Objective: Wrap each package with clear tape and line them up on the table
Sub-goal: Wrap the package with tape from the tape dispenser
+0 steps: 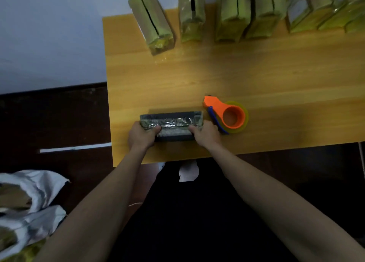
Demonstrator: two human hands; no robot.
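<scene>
Head view: both hands hold one package at the table's near edge, with a row of finished ones along the far edge.

Green packages [231, 14] stand lined up along the far edge of the table [276, 68], glossy as if taped, so most of the work looks done; the leftmost [152, 22] sits askew near the far left corner and may want straightening. The dark package [171, 125] in hand lies near the near edge, shiny tape across its top, so its wrapping seems under way or nearly finished, and it has yet to join the row. The left hand [142, 133] grips its left end with fingers curled over the top; the right hand [205, 133] grips the right end likewise. The orange tape dispenser [227, 113] rests just beside the right hand, unheld. More bags [29, 198] lie on the floor left of the table, possibly still to wrap.
</scene>
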